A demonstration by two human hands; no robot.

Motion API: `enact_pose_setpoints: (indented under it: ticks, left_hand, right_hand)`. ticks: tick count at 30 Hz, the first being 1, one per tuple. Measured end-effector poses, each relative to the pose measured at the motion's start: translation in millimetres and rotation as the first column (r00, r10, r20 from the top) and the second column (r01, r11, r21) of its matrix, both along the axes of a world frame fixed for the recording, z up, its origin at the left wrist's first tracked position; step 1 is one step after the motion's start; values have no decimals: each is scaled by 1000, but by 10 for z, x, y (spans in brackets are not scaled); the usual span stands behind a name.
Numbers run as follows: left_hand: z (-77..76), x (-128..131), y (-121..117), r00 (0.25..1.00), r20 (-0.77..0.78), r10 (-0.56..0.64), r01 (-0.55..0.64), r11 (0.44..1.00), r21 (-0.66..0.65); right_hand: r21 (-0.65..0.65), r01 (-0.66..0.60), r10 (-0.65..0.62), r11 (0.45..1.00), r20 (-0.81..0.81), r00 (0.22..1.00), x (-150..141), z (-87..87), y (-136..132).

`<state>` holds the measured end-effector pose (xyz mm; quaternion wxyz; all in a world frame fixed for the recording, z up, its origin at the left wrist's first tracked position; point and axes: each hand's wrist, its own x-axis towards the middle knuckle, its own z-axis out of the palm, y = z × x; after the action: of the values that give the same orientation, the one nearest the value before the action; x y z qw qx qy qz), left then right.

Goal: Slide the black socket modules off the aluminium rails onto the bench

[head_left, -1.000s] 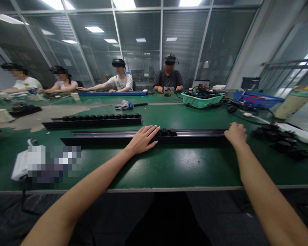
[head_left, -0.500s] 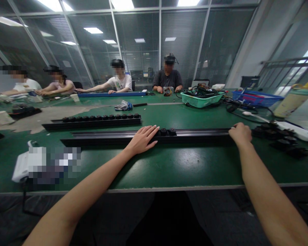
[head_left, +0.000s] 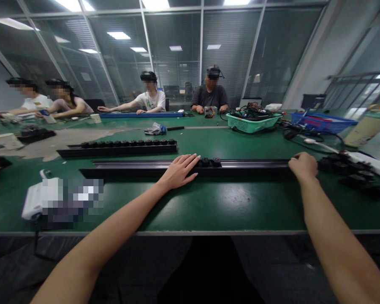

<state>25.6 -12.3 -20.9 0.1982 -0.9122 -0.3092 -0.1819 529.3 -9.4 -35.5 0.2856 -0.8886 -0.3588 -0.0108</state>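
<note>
A long black rail (head_left: 253,169) with a shiny inner channel lies crosswise on the green table in front of me. My left hand (head_left: 179,171) rests on its middle, fingers stretched out and palm down. Just right of those fingertips, small black block-shaped parts (head_left: 217,162) sit in the channel. At the rail's right end is my right hand (head_left: 305,166), its fingers curled in and pressed together. Whatever they grip is hidden from view. A loose pile of similar black parts (head_left: 362,171) lies right of that hand.
Behind lies a second black rail (head_left: 120,150) with a row of black parts. Further back are a green basket (head_left: 253,123) of cables, a blue basket (head_left: 324,122) and a grey glove (head_left: 155,128). A white device (head_left: 39,198) stands front left. Several co-workers sit across the table.
The whole view has shifted slightly to the right. Both my hands keep their places on the rail. At the far left, co-workers have moved their heads and arms a little.
</note>
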Motion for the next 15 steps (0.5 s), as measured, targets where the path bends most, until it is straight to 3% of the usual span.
enact_pose_setpoints:
  ticks: [10,15]
  left_hand:
    - [13,11,7,1000,9,-5,5,1000,-30]
    - [10,-3,1,1000,6,-1,1,1000,-25]
  right_hand:
    - [28,71,-70,997,-11,997,256,-83,-55]
    - [-19,163,-163,986,2,987,288,-92,-27]
